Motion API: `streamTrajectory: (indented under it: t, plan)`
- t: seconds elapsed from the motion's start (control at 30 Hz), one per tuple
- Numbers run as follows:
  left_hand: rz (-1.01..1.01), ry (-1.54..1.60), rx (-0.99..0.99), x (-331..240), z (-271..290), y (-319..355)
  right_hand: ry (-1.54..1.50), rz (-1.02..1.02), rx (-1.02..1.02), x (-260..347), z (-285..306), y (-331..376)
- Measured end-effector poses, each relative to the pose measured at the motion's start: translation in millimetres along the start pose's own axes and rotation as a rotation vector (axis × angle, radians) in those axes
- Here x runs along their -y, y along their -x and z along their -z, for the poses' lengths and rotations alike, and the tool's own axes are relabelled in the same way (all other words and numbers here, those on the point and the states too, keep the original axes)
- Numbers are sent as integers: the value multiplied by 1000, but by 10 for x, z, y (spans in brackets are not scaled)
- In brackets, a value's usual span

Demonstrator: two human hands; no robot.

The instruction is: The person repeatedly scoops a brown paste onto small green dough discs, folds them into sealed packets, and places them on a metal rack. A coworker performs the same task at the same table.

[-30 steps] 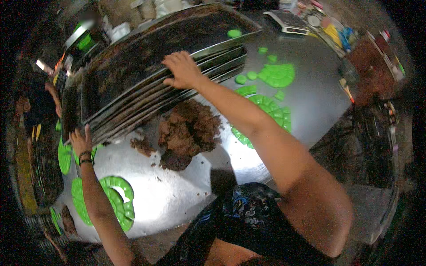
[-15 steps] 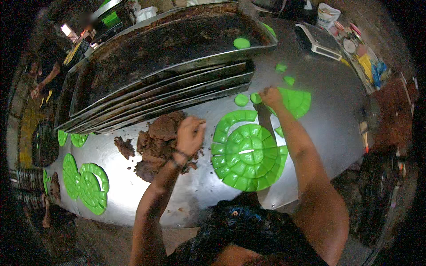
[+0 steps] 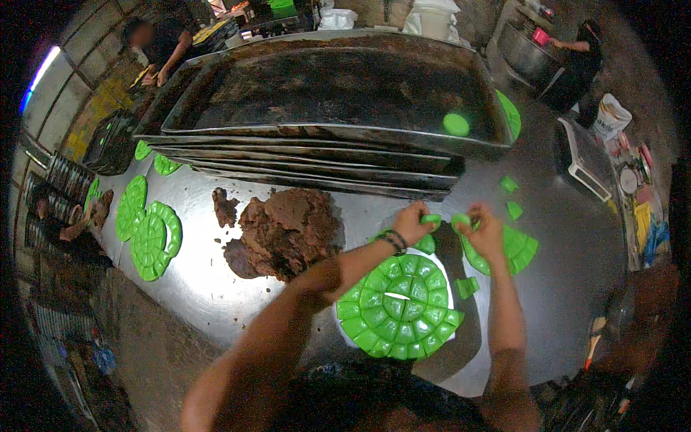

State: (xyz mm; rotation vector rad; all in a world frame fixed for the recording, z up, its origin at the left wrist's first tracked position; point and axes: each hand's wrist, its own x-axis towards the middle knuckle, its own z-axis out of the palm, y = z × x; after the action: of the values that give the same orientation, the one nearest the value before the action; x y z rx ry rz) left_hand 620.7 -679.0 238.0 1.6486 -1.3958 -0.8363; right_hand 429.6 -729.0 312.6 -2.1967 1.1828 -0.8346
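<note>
Over a metal table [image 3: 576,237], the left hand [image 3: 412,225] pinches a small green dough piece [image 3: 432,218]; the blurred right hand [image 3: 486,232] grips a second piece [image 3: 459,219], apart from it. A scored green dough round [image 3: 414,309] lies nearer the body. Hard squeezing could deform the soft pieces; a dipping left forearm could smear the round.

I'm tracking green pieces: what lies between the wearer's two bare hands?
Head view: a small rounded green piece at the left hand, another at the right hand, with bare grey metal tabletop between these pieces.
</note>
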Motion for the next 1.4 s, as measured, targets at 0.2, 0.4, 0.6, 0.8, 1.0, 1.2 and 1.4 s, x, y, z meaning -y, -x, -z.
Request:
streamTrajectory:
  t: [0.2, 0.4, 0.6, 0.8, 1.0, 1.2, 1.4]
  plan:
    - [-296, 481, 15, -978, 1845, 281, -299, 278, 73, 1086, 668, -745]
    - [-296, -184, -163, -1234, 2906, -717, -295, 238, 249, 1459, 42, -2094]
    - [-39, -1013, -170, -760, 2797, -1002, 156, 570, 5, 1147, -485, -2334]
    - [-417, -813, -103, -873, 2656, -609, 220, 401, 153, 1606, -222, -1890]
    - [-963, -755, -516, -1030, 2418, 104, -248, 174, -377, 954, 116, -846]
    - [-559, 0, -110, -429, 1669, 1980, 400, 68, -119, -357, -212, 1413]
    - [-324, 165, 87, -70, 1357, 2862, 358, -108, 55, -772, -166, 1967]
